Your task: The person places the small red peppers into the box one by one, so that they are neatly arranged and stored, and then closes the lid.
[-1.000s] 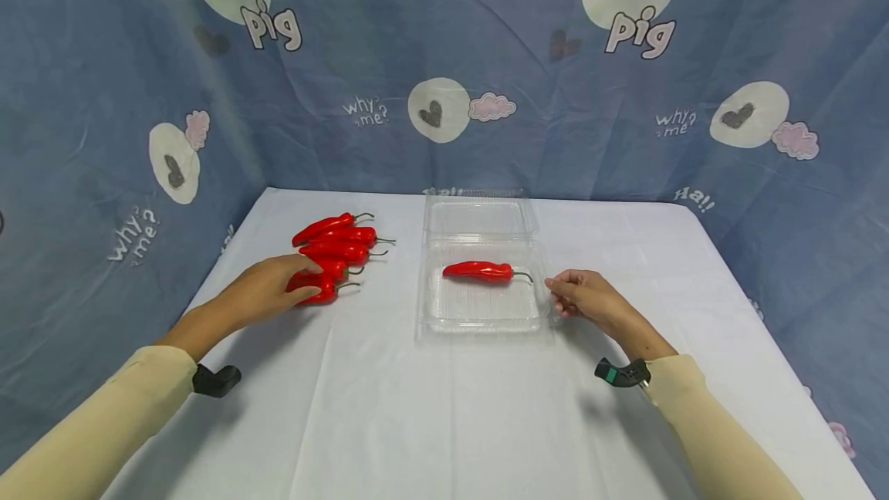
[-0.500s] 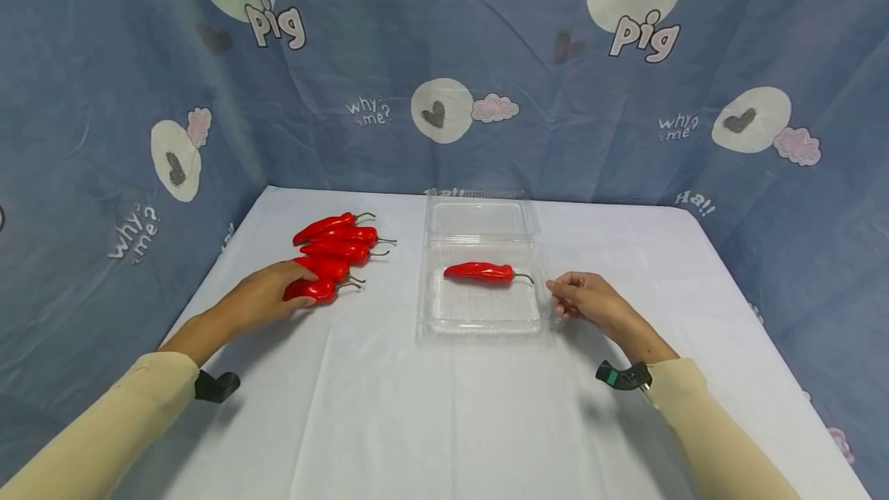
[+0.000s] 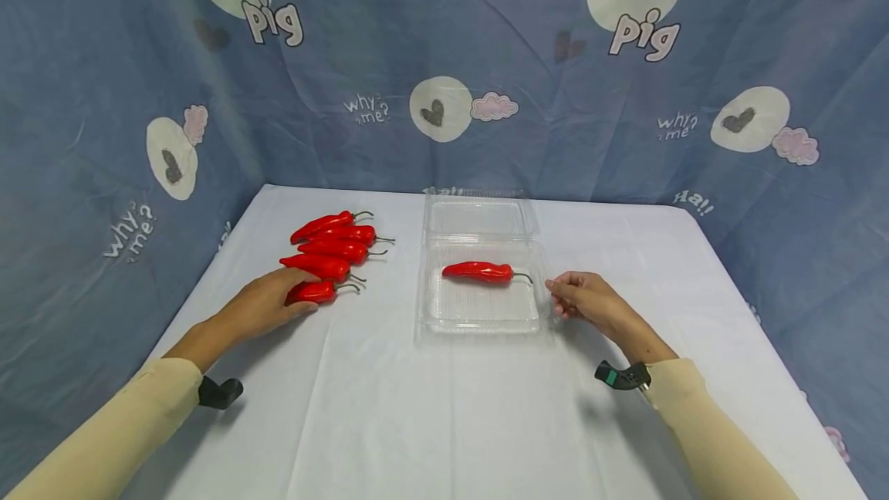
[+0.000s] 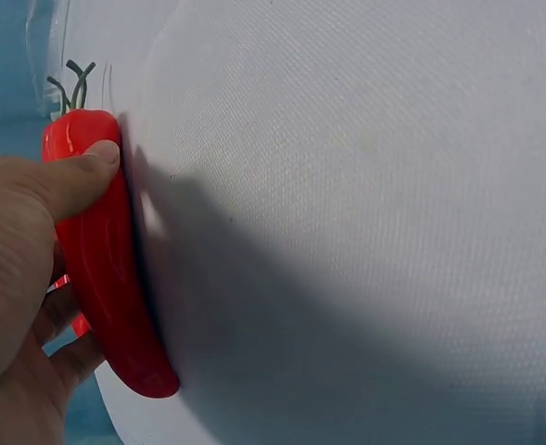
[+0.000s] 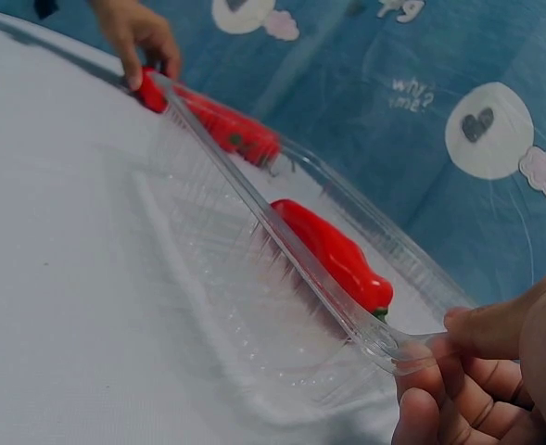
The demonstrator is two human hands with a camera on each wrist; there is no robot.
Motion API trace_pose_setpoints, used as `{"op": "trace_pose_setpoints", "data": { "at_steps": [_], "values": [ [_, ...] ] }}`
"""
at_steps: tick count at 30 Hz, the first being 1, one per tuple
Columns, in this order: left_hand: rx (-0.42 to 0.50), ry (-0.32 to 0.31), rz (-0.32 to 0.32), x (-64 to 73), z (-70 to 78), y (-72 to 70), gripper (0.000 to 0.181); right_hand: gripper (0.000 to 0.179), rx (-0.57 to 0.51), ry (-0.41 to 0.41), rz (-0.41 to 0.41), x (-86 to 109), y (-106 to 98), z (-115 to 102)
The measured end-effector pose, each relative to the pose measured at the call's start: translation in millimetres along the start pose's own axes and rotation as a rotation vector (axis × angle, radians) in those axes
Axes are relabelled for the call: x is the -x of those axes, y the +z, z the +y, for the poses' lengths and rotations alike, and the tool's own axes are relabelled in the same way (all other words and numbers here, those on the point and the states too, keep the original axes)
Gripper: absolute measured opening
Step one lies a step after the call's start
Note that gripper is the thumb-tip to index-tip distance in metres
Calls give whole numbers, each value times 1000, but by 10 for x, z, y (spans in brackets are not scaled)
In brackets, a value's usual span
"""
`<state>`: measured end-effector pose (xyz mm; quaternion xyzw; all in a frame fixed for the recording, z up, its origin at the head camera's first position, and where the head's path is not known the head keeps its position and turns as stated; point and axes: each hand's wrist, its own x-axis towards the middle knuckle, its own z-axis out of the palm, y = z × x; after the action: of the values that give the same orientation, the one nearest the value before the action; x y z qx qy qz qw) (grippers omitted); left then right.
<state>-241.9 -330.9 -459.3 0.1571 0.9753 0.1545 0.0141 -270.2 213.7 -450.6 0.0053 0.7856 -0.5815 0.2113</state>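
Observation:
My left hand [image 3: 264, 304] grips the nearest red chili pepper [image 3: 314, 293] of a row on the left. In the left wrist view the thumb lies across this pepper [image 4: 110, 260] near its stem end, with the other fingers behind it. More red peppers [image 3: 332, 250] lie just beyond, their green stems pointing right. At the table's middle stands a clear plastic clamshell box [image 3: 479, 313], lid folded back, one red pepper [image 3: 478, 272] lying inside. My right hand [image 3: 586, 299] pinches the box's right rim; in the right wrist view, thumb and fingers hold the rim's corner [image 5: 398, 350].
A white cloth [image 3: 389, 407] covers the table. Behind it and along both sides hangs a blue printed curtain [image 3: 389, 153]. The box's raised lid [image 3: 479, 216] lies toward the curtain. Dark straps [image 3: 623, 375] sit at both wrists.
My left hand has drawn slightly back toward me and settled on the nearest pepper, uncovering the one beyond it. My right hand and the box stay where they were.

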Motion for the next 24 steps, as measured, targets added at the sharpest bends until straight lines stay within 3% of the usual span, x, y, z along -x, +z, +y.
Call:
{"op": "trace_pose_setpoints", "data": {
  "at_steps": [11, 24],
  "values": [
    [5, -12, 9, 0, 47, -32, 60, 33, -5, 2, -5, -2, -13, -2],
    [52, 106, 50, -1, 317, -159, 54, 32, -6, -3, -11, 7, -12, -13]
  ]
}}
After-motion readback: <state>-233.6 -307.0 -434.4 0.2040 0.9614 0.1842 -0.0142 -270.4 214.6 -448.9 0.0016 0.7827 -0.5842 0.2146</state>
